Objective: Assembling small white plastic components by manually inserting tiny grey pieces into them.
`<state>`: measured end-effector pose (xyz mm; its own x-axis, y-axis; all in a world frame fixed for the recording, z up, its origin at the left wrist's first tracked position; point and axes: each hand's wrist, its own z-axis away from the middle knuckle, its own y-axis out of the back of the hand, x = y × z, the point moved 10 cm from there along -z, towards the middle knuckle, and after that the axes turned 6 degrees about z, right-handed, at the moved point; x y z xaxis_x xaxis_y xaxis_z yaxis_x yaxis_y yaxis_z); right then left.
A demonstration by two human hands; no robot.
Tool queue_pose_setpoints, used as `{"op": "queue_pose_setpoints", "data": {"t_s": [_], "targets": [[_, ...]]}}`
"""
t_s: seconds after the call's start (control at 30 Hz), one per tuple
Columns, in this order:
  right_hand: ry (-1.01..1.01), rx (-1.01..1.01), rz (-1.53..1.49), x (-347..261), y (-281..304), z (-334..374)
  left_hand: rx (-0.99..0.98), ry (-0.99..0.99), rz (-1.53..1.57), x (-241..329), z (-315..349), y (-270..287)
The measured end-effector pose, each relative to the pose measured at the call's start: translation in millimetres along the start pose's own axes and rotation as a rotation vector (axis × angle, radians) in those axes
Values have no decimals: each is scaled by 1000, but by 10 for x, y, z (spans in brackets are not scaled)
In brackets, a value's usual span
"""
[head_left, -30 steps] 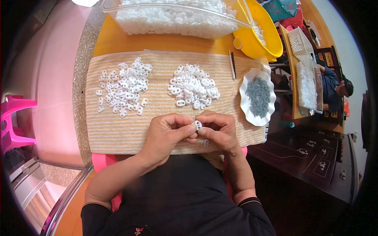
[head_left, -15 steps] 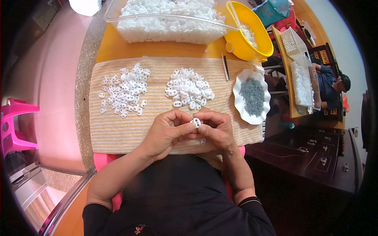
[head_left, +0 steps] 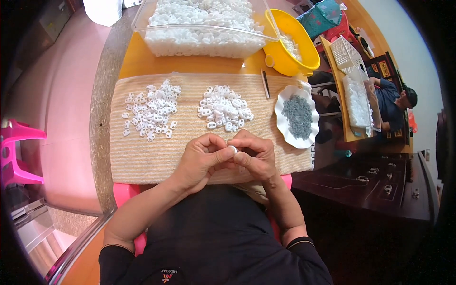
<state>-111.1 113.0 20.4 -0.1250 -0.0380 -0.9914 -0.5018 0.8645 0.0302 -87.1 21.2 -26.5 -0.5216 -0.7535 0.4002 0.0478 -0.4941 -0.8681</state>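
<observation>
Between my left hand (head_left: 204,159) and my right hand (head_left: 255,156), a small white plastic piece (head_left: 233,149) is pinched by thumbs and fingertips just above the cloth. It is mostly covered by my fingers, with only a rounded white edge showing. Beyond my hands lies a heap of white two-holed plastic pieces (head_left: 224,108). A looser spread of similar white pieces (head_left: 153,111) is to its left. On the right, a scalloped white dish (head_left: 280,124) holds many small grey pieces (head_left: 298,116).
A striped beige cloth (head_left: 142,166) covers the table's near part. Behind it stand a clear bin (head_left: 204,35) of white pieces and a yellow basin (head_left: 308,52). Two thin sticks, one dark (head_left: 266,83), lie near the dish. Another person (head_left: 392,97) sits at a far-right table.
The white piece has turned in my fingers: its holed face showed before, now mainly its edge does. The view has shifted slightly, and both hands keep their pinch.
</observation>
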Motion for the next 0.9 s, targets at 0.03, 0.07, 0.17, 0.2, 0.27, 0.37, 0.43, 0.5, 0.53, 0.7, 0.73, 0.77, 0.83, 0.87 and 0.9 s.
{"op": "queue_pose_setpoints", "data": {"t_s": [0.03, 0.07, 0.17, 0.2, 0.27, 0.37, 0.43, 0.5, 0.53, 0.7, 0.73, 0.77, 0.83, 0.87, 0.9], "targets": [[-40, 27, 15, 60, 18, 11, 12, 0, -10, 14, -6, 10], [-81, 54, 29, 106, 34, 19, 7, 0, -12, 23, -15, 7], [-133, 89, 31, 140, 32, -7, 59, 2, -48, 47, -43, 67], [-129, 86, 33, 128, 24, -15, 78, -10, -50, 64, -48, 77], [-100, 116, 112, 82, 48, -33, 94, -27, -51, 88, -49, 98], [74, 86, 424, -52, 32, -43, 104, -63, -91, 111, -55, 150], [116, 88, 512, -151, -46, -49, 130, -119, -127, 147, -52, 205], [156, 97, 602, -220, -120, -32, 142, -121, -130, 151, -36, 204], [168, 133, 662, -242, -129, -17, 153, -117, -135, 147, -30, 200], [271, 206, 837, -330, -163, 18, 139, -117, -156, 152, -7, 132], [287, 219, 877, -341, -168, 27, 129, -122, -165, 157, -11, 119], [302, 232, 917, -352, -174, 35, 131, -121, -165, 147, -15, 129], [314, 237, 954, -401, -204, 44, 154, -143, -203, 136, -3, 165], [322, 240, 987, -423, -223, 50, 150, -145, -204, 121, -1, 173], [321, 241, 987, -410, -221, 49, 145, -148, -213, 112, -13, 187]]}}
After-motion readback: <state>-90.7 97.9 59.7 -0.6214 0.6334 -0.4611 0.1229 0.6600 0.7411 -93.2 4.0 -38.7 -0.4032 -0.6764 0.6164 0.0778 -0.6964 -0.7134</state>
